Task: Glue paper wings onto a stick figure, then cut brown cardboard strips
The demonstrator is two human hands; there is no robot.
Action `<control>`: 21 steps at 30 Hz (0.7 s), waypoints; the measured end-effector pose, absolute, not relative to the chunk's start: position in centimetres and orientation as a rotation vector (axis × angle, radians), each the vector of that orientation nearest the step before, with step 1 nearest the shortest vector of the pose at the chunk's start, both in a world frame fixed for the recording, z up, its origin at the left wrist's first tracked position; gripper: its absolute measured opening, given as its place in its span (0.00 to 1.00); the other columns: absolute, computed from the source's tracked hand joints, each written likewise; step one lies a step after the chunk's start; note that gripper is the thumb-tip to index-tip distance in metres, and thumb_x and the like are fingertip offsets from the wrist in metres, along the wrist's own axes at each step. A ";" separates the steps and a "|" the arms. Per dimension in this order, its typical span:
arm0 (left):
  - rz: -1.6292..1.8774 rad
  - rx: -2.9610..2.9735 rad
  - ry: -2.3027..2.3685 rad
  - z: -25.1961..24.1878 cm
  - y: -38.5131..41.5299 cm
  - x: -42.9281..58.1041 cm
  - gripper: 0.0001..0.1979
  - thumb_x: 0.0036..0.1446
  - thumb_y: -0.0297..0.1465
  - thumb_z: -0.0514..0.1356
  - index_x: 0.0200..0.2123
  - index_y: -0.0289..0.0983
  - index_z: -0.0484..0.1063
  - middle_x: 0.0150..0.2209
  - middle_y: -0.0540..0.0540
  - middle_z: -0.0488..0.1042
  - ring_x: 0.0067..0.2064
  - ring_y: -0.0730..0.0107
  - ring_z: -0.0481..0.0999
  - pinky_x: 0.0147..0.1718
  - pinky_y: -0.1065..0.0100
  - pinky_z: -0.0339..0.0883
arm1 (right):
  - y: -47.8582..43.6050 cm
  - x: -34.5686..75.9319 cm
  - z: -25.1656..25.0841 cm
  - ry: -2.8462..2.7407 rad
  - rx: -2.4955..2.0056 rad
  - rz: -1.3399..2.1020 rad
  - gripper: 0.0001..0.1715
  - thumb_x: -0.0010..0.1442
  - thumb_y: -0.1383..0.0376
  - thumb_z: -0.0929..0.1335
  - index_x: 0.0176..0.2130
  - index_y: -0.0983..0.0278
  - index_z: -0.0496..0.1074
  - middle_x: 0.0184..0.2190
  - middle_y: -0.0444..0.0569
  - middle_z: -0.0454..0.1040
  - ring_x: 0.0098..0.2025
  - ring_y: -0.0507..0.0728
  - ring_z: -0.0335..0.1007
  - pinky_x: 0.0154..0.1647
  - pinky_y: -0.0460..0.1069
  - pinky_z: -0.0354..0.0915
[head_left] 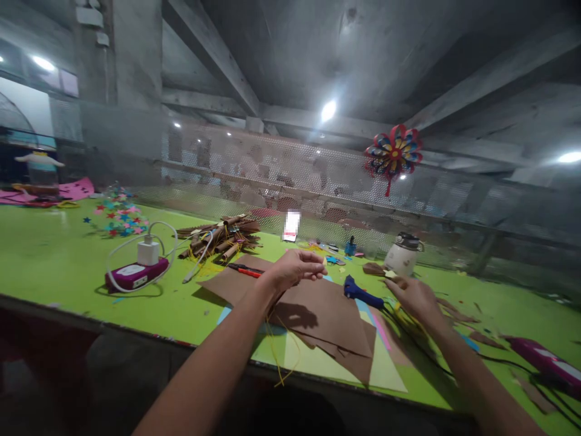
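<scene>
My left hand (297,266) is over the brown paper sheets (327,312), its fingers pinched on a tiny pale yellow piece (325,263). Thin yellow string (282,366) hangs below that wrist; where it starts is hidden. To the right, my right hand (413,298) reaches out with thumb and fingertips closed at a small yellow paper piece (390,274). A brown paper scrap (373,269) lies just beyond those fingertips. Between the hands rests a blue glue gun (363,293), its black cable running right. Red-and-black scissors (245,270) lie left of my left hand.
Rolled brown paper pieces (222,237) with yellow string are heaped at the back left. A purple power strip (136,274) with a white charger stands left, another power strip (547,363) right. A lidded white jug (403,254), a phone (291,225) and a mesh screen (272,175) line the back.
</scene>
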State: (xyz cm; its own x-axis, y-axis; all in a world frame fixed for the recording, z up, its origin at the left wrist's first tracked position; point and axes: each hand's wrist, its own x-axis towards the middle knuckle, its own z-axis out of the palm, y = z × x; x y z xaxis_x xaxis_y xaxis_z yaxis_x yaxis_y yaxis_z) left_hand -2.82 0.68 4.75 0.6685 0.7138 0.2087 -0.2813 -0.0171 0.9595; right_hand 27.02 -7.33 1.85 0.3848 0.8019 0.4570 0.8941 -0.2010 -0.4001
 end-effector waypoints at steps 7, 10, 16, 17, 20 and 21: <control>0.766 1.434 0.382 4.4 0.6 -2.8 0.16 0.42 0.32 0.69 0.34 0.30 0.75 0.28 0.44 0.76 0.28 0.76 0.72 0.30 0.72 0.62 | -5.7 14.8 4.8 -1.668 -1.156 0.531 0.21 0.52 0.52 0.67 0.35 0.67 0.75 0.27 0.50 0.75 0.28 0.54 0.68 0.26 0.48 0.65; 0.742 1.472 0.367 4.3 0.9 -2.8 0.14 0.44 0.33 0.68 0.34 0.30 0.76 0.28 0.44 0.75 0.29 0.77 0.71 0.31 0.72 0.62 | -4.9 13.6 4.2 -1.588 -1.030 0.582 0.19 0.50 0.52 0.69 0.32 0.66 0.75 0.24 0.47 0.73 0.24 0.51 0.65 0.24 0.47 0.63; 0.737 1.530 0.370 3.8 0.7 -2.1 0.10 0.46 0.31 0.67 0.31 0.31 0.77 0.27 0.45 0.75 0.28 0.78 0.70 0.31 0.73 0.61 | -4.5 13.5 2.3 -1.370 -0.903 0.728 0.20 0.46 0.53 0.72 0.33 0.67 0.74 0.22 0.46 0.73 0.24 0.52 0.66 0.24 0.46 0.60; 0.737 1.547 0.361 3.7 0.6 -1.9 0.10 0.46 0.31 0.66 0.31 0.30 0.77 0.27 0.45 0.75 0.28 0.77 0.70 0.31 0.73 0.61 | -4.5 13.5 2.0 -1.346 -0.908 0.738 0.20 0.46 0.53 0.72 0.33 0.67 0.74 0.22 0.46 0.73 0.24 0.52 0.66 0.23 0.46 0.60; 0.742 1.583 0.355 3.5 0.2 -1.3 0.09 0.46 0.31 0.66 0.31 0.31 0.77 0.28 0.44 0.75 0.28 0.76 0.71 0.31 0.72 0.62 | -4.3 13.6 1.3 -1.294 -0.930 0.729 0.20 0.46 0.53 0.72 0.32 0.67 0.74 0.21 0.46 0.72 0.23 0.52 0.65 0.22 0.46 0.59; 0.746 1.590 0.367 3.4 0.1 -1.1 0.10 0.45 0.31 0.66 0.31 0.31 0.77 0.27 0.44 0.76 0.28 0.75 0.71 0.31 0.72 0.62 | -4.2 13.6 1.2 -1.285 -0.937 0.718 0.20 0.46 0.53 0.72 0.31 0.67 0.73 0.20 0.46 0.72 0.22 0.52 0.65 0.22 0.46 0.59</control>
State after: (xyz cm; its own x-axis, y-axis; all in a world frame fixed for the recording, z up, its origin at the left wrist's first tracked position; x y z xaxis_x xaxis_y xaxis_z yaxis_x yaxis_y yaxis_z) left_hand -1.10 0.12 3.38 0.7377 0.6269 0.2506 -0.1842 -0.1702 0.9680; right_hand 13.63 -4.21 1.16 0.1652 0.8690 0.4664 0.0588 0.4634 -0.8842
